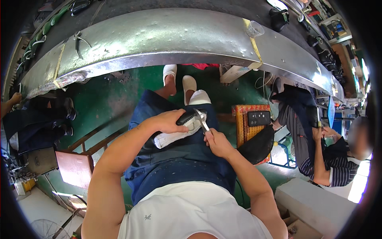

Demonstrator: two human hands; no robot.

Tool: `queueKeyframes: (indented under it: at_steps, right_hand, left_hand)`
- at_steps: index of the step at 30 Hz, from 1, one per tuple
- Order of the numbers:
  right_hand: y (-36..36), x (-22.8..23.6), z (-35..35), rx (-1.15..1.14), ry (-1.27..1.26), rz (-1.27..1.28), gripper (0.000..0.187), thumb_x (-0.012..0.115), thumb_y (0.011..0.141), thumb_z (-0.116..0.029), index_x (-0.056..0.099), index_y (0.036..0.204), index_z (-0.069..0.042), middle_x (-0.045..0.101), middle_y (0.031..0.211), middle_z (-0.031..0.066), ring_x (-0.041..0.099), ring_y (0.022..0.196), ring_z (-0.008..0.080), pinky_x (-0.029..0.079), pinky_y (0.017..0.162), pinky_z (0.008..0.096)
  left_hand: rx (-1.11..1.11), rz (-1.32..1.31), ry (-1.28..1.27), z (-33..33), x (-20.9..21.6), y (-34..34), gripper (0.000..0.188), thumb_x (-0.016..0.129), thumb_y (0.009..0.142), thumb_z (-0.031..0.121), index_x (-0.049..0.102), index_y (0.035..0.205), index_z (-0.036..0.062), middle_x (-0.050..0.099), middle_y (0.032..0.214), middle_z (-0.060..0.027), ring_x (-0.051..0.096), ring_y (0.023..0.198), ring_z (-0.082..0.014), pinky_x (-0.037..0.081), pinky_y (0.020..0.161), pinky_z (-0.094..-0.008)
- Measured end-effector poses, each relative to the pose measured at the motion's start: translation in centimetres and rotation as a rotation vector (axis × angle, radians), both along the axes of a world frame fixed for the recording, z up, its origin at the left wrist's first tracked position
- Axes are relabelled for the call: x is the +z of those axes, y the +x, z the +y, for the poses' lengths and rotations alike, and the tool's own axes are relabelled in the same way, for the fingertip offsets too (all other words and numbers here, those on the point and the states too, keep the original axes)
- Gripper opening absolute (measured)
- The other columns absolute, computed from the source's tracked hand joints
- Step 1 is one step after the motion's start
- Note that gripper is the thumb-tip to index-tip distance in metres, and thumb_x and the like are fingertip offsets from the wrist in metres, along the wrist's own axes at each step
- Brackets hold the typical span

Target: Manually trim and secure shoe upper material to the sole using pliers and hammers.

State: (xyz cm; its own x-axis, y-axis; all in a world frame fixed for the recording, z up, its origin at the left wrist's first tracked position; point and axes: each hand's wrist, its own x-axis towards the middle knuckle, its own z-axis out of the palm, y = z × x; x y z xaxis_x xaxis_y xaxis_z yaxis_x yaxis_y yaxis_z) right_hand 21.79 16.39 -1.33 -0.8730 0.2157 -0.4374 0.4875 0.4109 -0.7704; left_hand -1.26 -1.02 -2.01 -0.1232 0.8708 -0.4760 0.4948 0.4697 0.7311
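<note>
A dark shoe point(189, 117) lies across my lap, its pale underside turned up. My left hand point(173, 122) is closed round it, the thumb resting on its edge. In my right hand point(219, 142) is a pair of metal pincers point(202, 121), gripped by the handles. The pincers' curved head touches or hangs close over the shoe's upper right edge; I cannot tell which. White cloth point(171, 140) shows at the shoe's near end. Another white, rounded piece point(200, 97) sits at the far side of my lap. Under everything spreads a dark blue apron point(175, 163).
A long metal-faced bench point(155, 38) crosses in front, bearing a clear plastic cup point(254, 29). To my right stand a woven-topped stool point(243, 131) with a black phone-like device point(258, 118), and a seated co-worker point(326, 163). A wooden stool point(75, 167) is at left.
</note>
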Motion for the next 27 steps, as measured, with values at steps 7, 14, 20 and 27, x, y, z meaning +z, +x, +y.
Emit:
queueKeyframes:
  at_steps: [7, 14, 20, 27]
  right_hand:
    - [0.7, -1.2, -0.3, 0.015, 0.070, 0.073, 0.040, 0.039, 0.109, -0.033, 0.059, 0.104, 0.002, 0.067, 0.079, 0.0133, 0.067, 0.072, 0.0271, 0.053, 0.072, 0.0388]
    - [4.6, -2.1, 1.6, -0.324, -0.278, 0.207, 0.052, 0.035, 0.111, -0.042, 0.061, 0.112, 0.003, 0.066, 0.088, 0.0069, 0.064, 0.075, 0.0139, 0.051, 0.070, 0.0299]
    - [5.2, 0.7, 1.3, 0.127, 0.439, 0.225, 0.041, 0.066, 0.094, -0.039, 0.067, 0.115, -0.004, 0.071, 0.094, 0.0165, 0.070, 0.081, 0.0351, 0.056, 0.072, 0.0438]
    - [3.8, 3.8, -0.8, 0.468, 0.638, 0.175, 0.046, 0.075, 0.086, -0.042, 0.069, 0.112, -0.005, 0.069, 0.107, 0.0120, 0.069, 0.100, 0.0318, 0.058, 0.081, 0.0429]
  left_hand:
    - [0.041, -0.085, 0.012, -0.3, -0.7, -1.1, 0.083, 0.076, 0.086, 0.048, 0.044, 0.144, -0.0018, 0.063, 0.129, -0.0248, 0.062, 0.121, -0.0373, 0.048, 0.102, -0.0410]
    - [0.433, -0.499, 0.307, -1.9, 2.3, -3.5, 0.078, 0.076, 0.092, 0.039, 0.041, 0.148, -0.0032, 0.061, 0.131, -0.0168, 0.060, 0.119, -0.0249, 0.048, 0.102, -0.0365]
    - [0.861, -1.562, 0.757, 0.2, 14.4, -3.6, 0.077, 0.049, 0.100, 0.062, 0.046, 0.147, 0.0002, 0.057, 0.139, -0.0232, 0.060, 0.125, -0.0337, 0.046, 0.110, -0.0500]
    - [0.919, -1.562, 0.821, 1.1, 13.7, -3.2, 0.060, 0.045, 0.106, 0.054, 0.053, 0.143, 0.0074, 0.062, 0.137, -0.0141, 0.061, 0.125, -0.0287, 0.049, 0.109, -0.0465]
